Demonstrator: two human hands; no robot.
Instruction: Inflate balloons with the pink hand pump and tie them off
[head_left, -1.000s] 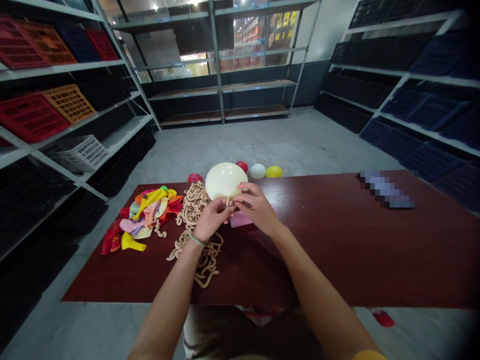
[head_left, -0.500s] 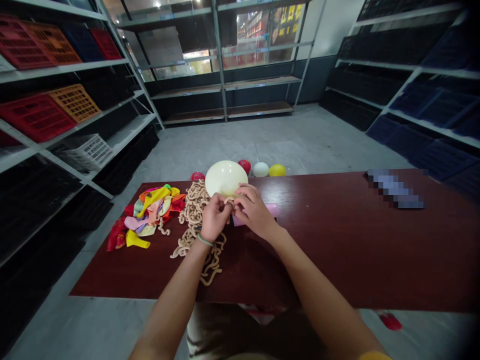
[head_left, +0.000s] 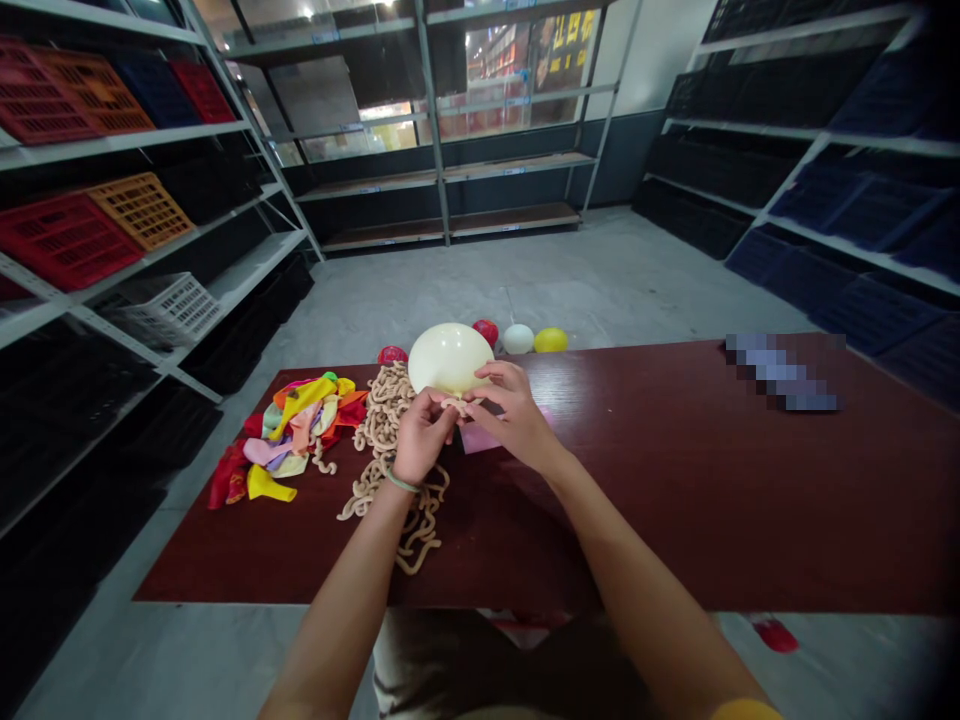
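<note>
An inflated pale cream balloon (head_left: 450,355) rests at the table's far edge, its neck turned toward me. At the neck, a short beige cord (head_left: 457,403) stretches between my two hands. My left hand (head_left: 424,435) pinches the cord's left part between thumb and fingers. My right hand (head_left: 510,415) has its thumb at the cord's right end, with its forefinger bent above it against the balloon. The hands partly hide the neck. Left of them lies a heap of curly beige cords (head_left: 386,410). A pink flat object (head_left: 484,436) lies partly under my right hand.
Uninflated coloured balloons (head_left: 300,425) are piled on the left of the dark red table (head_left: 675,480). A blurred flat object (head_left: 784,372) lies at the right. Beyond the far edge are a yellow balloon (head_left: 550,340), a white balloon (head_left: 517,339) and red ones. Shelves with crates surround the floor.
My right fingers have spread a little and shifted at the balloon's neck, and more of the cord shows between the hands. The view has shifted slightly.
</note>
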